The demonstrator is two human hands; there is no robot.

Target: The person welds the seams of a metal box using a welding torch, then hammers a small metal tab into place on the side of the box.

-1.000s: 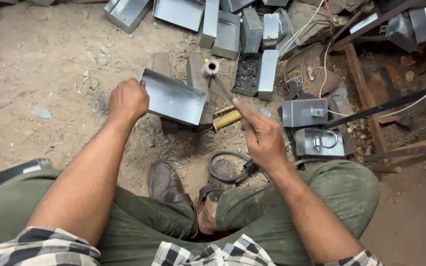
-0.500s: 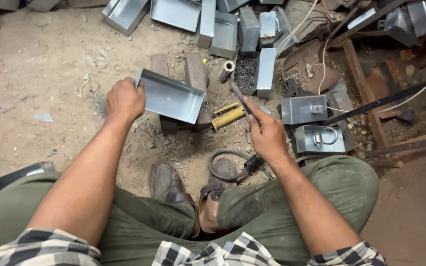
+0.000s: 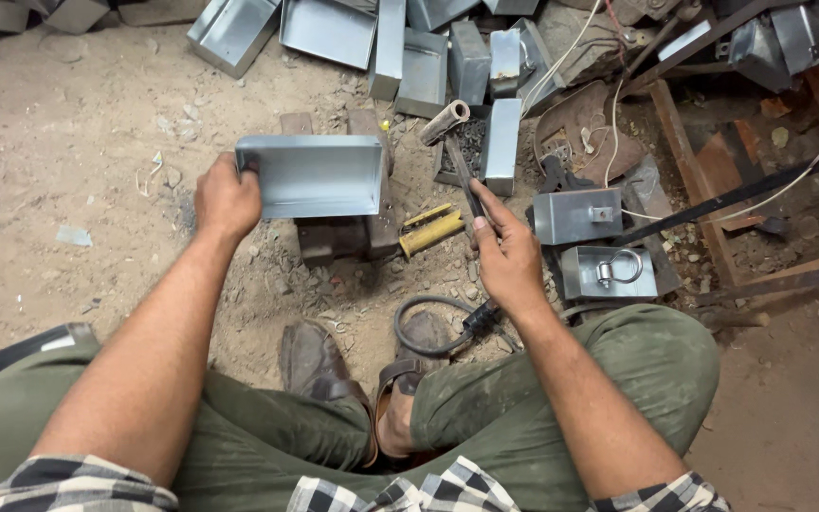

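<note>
My left hand grips the left end of a folded grey sheet-metal tray, holding it on edge over dark iron blocks set in the dirt. My right hand is closed round the dark handle of a hammer. Its cylindrical head points up and away, to the right of the tray and apart from it. A yellow-handled tool lies on the ground between the blocks and my right hand.
Several bent metal trays and boxes lie heaped along the top. Two small grey boxes, one with a ring, sit right of my hand. A black cable loop lies by my sandalled feet. Wooden frames and wires crowd the right.
The tray has been turned from lying tilted to standing squarer on the blocks. My right hand and the hammer have dropped and swung right, away from the tray.
</note>
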